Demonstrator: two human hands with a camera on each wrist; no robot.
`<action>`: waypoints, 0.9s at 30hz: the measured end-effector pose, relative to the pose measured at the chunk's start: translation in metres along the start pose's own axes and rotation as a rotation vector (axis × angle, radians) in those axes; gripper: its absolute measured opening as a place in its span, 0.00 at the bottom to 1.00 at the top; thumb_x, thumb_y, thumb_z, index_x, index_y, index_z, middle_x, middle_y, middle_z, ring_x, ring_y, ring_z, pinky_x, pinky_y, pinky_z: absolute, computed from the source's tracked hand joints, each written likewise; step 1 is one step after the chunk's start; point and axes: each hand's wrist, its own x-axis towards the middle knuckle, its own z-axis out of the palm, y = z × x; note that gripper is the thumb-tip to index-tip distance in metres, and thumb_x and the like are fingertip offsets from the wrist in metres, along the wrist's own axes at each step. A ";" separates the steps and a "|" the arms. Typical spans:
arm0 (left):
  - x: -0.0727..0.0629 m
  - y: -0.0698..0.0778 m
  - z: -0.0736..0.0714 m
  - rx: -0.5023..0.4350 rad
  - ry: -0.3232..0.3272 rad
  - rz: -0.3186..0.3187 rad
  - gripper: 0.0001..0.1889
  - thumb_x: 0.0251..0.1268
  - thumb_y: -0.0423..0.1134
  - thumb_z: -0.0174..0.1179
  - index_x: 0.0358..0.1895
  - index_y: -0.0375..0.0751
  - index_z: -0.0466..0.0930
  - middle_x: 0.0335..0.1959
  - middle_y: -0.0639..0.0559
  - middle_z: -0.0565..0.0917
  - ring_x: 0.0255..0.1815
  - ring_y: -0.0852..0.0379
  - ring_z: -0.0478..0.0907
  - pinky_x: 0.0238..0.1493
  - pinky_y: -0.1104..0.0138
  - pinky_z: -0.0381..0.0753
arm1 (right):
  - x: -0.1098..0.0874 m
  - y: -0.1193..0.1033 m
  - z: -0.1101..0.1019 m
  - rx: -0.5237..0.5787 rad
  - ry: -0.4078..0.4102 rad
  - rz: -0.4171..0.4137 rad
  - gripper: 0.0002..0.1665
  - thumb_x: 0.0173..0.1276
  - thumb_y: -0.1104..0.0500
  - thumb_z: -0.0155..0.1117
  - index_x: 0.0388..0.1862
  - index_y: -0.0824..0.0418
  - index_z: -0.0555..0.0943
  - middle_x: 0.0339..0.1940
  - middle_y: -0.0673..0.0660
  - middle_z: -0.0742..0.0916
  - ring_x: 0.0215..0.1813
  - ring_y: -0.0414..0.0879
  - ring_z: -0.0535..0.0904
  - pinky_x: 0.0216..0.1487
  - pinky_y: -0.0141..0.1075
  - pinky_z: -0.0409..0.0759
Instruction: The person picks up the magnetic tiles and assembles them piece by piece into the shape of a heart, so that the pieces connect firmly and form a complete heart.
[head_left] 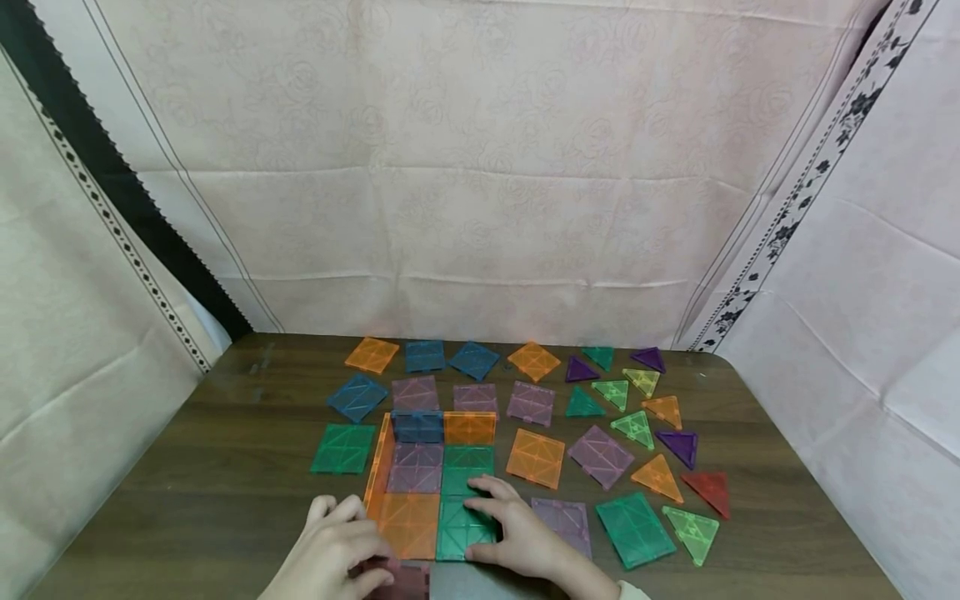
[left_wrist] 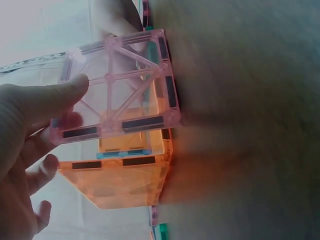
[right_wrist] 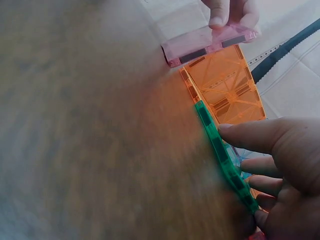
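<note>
I am pinching a pink tile (left_wrist: pixel 119 82) with my left hand (head_left: pixel 330 550), holding it just beside a flat orange tile (head_left: pixel 408 527). My right hand (head_left: pixel 519 537) is touching flat green tiles (head_left: pixel 453 532), its fingers loosely extended. Behind these, an upright blue tile (head_left: pixel 417 427) is standing. On my remote feed, triangular tiles (head_left: pixel 660 479) are lying farther right on the counter (head_left: pixel 187 492).

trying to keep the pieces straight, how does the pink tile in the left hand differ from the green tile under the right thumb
The pink tile is pale pink; the green tile is a deeper green. The pink tile is held roughly upright, while the green tile lies flat. The left hand pinches the pink tile; the right hand only touches the green tile. Both are see-through with dark strips along their edges.
</note>
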 end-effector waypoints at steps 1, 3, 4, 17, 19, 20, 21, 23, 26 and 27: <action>0.000 -0.001 0.001 0.013 0.004 -0.008 0.13 0.39 0.48 0.76 0.27 0.66 0.80 0.31 0.77 0.74 0.36 0.71 0.62 0.40 0.70 0.46 | 0.000 0.000 0.000 -0.002 0.000 0.001 0.34 0.60 0.49 0.71 0.63 0.61 0.76 0.72 0.56 0.68 0.75 0.58 0.55 0.67 0.55 0.65; 0.001 -0.002 0.001 0.041 0.008 -0.025 0.13 0.37 0.49 0.76 0.27 0.66 0.80 0.34 0.75 0.73 0.39 0.69 0.64 0.41 0.68 0.47 | 0.000 0.000 0.000 -0.003 -0.001 0.003 0.34 0.60 0.49 0.71 0.63 0.61 0.76 0.73 0.55 0.68 0.75 0.58 0.55 0.67 0.55 0.65; 0.002 -0.002 0.002 0.052 0.006 -0.036 0.13 0.37 0.49 0.76 0.26 0.67 0.80 0.36 0.73 0.74 0.41 0.67 0.65 0.42 0.67 0.48 | 0.000 0.000 0.000 -0.003 -0.001 0.003 0.34 0.60 0.49 0.71 0.63 0.61 0.76 0.73 0.55 0.68 0.75 0.58 0.55 0.67 0.55 0.64; 0.011 -0.012 0.002 -0.104 -0.055 -0.118 0.14 0.44 0.37 0.75 0.30 0.62 0.81 0.32 0.76 0.79 0.40 0.68 0.76 0.48 0.52 0.58 | 0.000 -0.003 -0.001 0.006 -0.007 0.016 0.34 0.60 0.49 0.71 0.63 0.61 0.76 0.73 0.55 0.68 0.75 0.58 0.55 0.67 0.55 0.65; 0.012 -0.013 0.002 -0.106 -0.058 -0.113 0.14 0.44 0.37 0.75 0.30 0.62 0.81 0.32 0.75 0.78 0.38 0.71 0.75 0.49 0.54 0.58 | 0.000 -0.003 -0.001 0.006 -0.007 0.017 0.34 0.60 0.49 0.71 0.63 0.60 0.76 0.73 0.55 0.68 0.75 0.58 0.55 0.67 0.55 0.65; 0.012 -0.013 0.002 -0.107 -0.060 -0.109 0.14 0.44 0.37 0.75 0.30 0.61 0.81 0.32 0.75 0.78 0.38 0.71 0.75 0.49 0.55 0.57 | 0.000 -0.003 -0.001 0.005 -0.006 0.017 0.34 0.60 0.49 0.71 0.63 0.60 0.76 0.73 0.55 0.68 0.75 0.58 0.55 0.67 0.55 0.65; 0.012 -0.013 0.002 -0.107 -0.061 -0.105 0.14 0.43 0.37 0.75 0.30 0.61 0.81 0.31 0.75 0.78 0.37 0.72 0.75 0.49 0.56 0.57 | 0.000 -0.002 -0.001 0.003 -0.005 0.016 0.34 0.60 0.49 0.72 0.63 0.60 0.76 0.73 0.55 0.68 0.75 0.58 0.55 0.67 0.55 0.65; 0.012 -0.013 0.002 -0.108 -0.062 -0.103 0.15 0.43 0.37 0.76 0.30 0.61 0.81 0.31 0.75 0.77 0.36 0.73 0.74 0.50 0.58 0.56 | 0.000 -0.002 -0.001 -0.001 -0.002 0.014 0.34 0.60 0.49 0.72 0.63 0.60 0.76 0.73 0.55 0.68 0.75 0.58 0.55 0.67 0.55 0.65; 0.012 -0.013 0.002 -0.111 -0.061 -0.098 0.15 0.43 0.36 0.76 0.30 0.60 0.80 0.31 0.75 0.77 0.35 0.73 0.74 0.50 0.59 0.56 | 0.000 -0.002 -0.001 -0.006 0.000 0.010 0.34 0.60 0.49 0.72 0.63 0.60 0.76 0.73 0.55 0.68 0.75 0.58 0.55 0.67 0.55 0.65; 0.012 -0.013 0.002 -0.113 -0.061 -0.094 0.15 0.43 0.36 0.76 0.30 0.60 0.80 0.31 0.75 0.77 0.35 0.73 0.73 0.50 0.59 0.57 | 0.000 -0.001 -0.001 -0.006 0.000 0.010 0.34 0.60 0.49 0.72 0.63 0.60 0.76 0.73 0.55 0.68 0.75 0.58 0.55 0.67 0.55 0.65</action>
